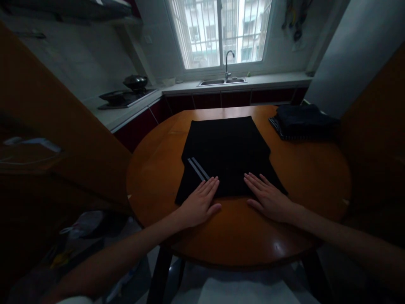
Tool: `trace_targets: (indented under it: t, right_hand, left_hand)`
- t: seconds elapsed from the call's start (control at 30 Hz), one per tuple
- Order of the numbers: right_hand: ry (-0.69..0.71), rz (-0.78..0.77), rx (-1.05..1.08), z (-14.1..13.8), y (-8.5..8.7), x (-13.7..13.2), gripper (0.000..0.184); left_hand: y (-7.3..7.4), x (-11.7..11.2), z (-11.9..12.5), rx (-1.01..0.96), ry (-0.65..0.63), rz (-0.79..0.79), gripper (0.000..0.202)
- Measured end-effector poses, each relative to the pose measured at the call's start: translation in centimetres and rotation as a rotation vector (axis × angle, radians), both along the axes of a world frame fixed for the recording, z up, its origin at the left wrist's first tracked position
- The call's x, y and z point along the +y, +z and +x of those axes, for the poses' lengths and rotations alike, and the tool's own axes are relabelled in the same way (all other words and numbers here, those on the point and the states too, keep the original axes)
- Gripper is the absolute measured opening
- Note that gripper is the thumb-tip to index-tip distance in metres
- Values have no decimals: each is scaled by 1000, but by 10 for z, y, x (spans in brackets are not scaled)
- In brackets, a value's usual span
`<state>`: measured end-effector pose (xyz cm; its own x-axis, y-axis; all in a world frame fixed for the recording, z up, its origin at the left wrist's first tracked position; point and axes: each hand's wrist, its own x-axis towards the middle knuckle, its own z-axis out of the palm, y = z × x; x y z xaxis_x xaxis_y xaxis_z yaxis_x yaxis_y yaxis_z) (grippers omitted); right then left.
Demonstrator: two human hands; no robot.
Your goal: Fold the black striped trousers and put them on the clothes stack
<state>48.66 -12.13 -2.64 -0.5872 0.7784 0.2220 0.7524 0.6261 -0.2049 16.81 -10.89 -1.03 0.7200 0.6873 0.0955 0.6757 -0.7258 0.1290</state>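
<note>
black garment lies flat on the round wooden table, its near hem under both palms. left hand rests open, fingers together, on the near left corner beside two white stripes; right hand lies flat, fingers slightly spread, on the near right edge. cloth looks soft and matte, the tabletop glossy. farther right sits a folded dark pile; beyond, a steel sink under the window.

garment on table, folded pile right, sink behind
</note>
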Motion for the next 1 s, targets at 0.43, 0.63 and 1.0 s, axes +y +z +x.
trace_targets:
  t: [0.43, 0.63, 1.0]
  right_hand:
    - [-1, 31, -3, -48, 9, -2, 74]
    - [-65, 7, -36, -7, 3, 3, 67]
    - [-98, -4, -85, 42, -11, -7, 83]
  left_hand:
    - [-1, 22, 28, -1, -109, 99, 76]
    - [-4, 23, 3, 12, -32, 72, 74]
    - [6, 2, -46, 161, 74, 69, 73]
